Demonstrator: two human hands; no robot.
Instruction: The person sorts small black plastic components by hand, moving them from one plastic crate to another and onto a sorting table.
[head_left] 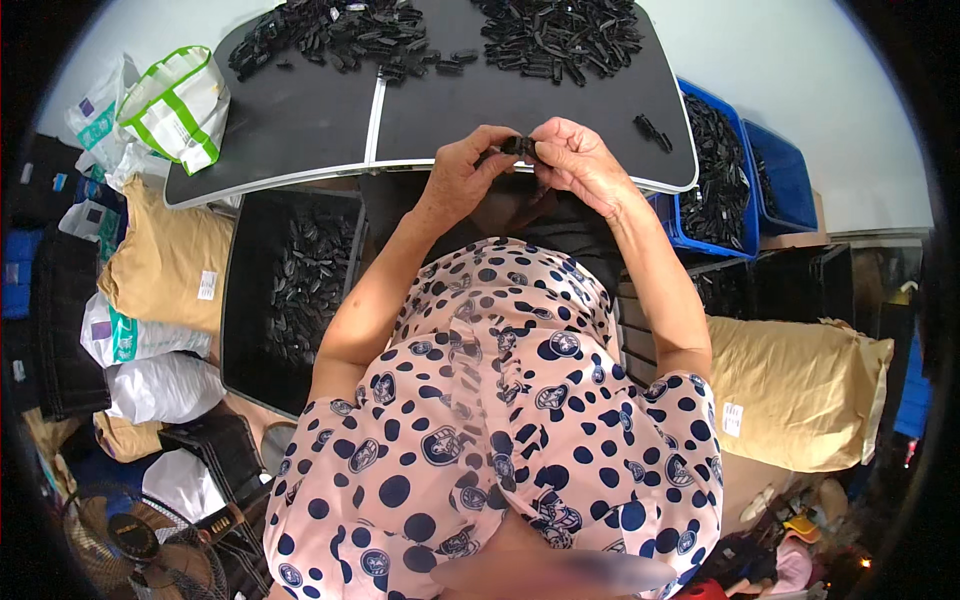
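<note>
Both hands meet over the near edge of the black folding table [480,115]. A small black plastic part [518,147] is pinched between them. My left hand [467,172] grips its left end with thumb and fingers, while my right hand [578,163] closes on its right end. The part's exact kind is too small to make out. Two heaps of similar black parts lie at the table's far side, a left heap [335,38] and a right heap [560,38]. Near the right edge lies a loose black part [653,133].
A black crate [238,320] of black parts stands below left. Blue bins [755,190] with more parts stand at the right. A white-and-green bag [178,110] sits at the table's left end. Brown sacks [165,255] and a fan [135,540] are on the left, another sack [800,395] on the right.
</note>
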